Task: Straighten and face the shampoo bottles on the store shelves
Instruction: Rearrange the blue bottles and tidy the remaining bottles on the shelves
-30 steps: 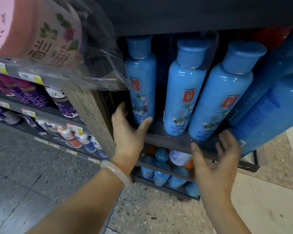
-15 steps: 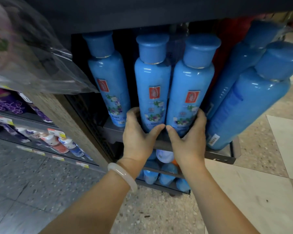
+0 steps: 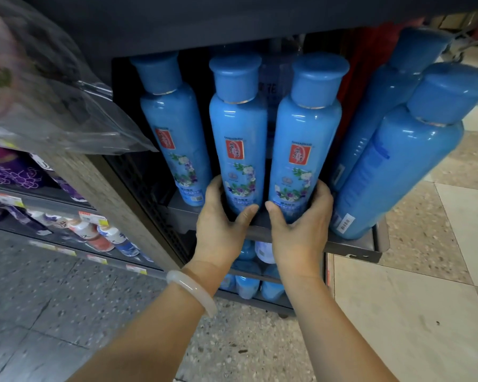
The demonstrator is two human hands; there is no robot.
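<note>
Left hand [image 3: 220, 227], pale bangle [image 3: 192, 292] at the wrist, gripping the base of the second blue shampoo bottle [image 3: 237, 139]; right hand [image 3: 301, 227] gripping the third bottle [image 3: 305, 144] just beside it. Both upright on the dark shelf [image 3: 351, 248], fronts out: red square logo with unreadable characters, white-and-purple flowers below. First bottle [image 3: 174, 139] likewise faced. Two bottles at right [image 3: 398, 172] leaning, barcode sticker [image 3: 345, 222] outward

Dim store lighting, wide-angle view.
Soft glare streaks run down the blue bottles [image 3: 238, 139]; the shelf [image 3: 351, 248] recess behind lies in shadow. Left-edge plastic wrap [image 3: 53, 111] is motion-blurred; edges bow outward.
</note>
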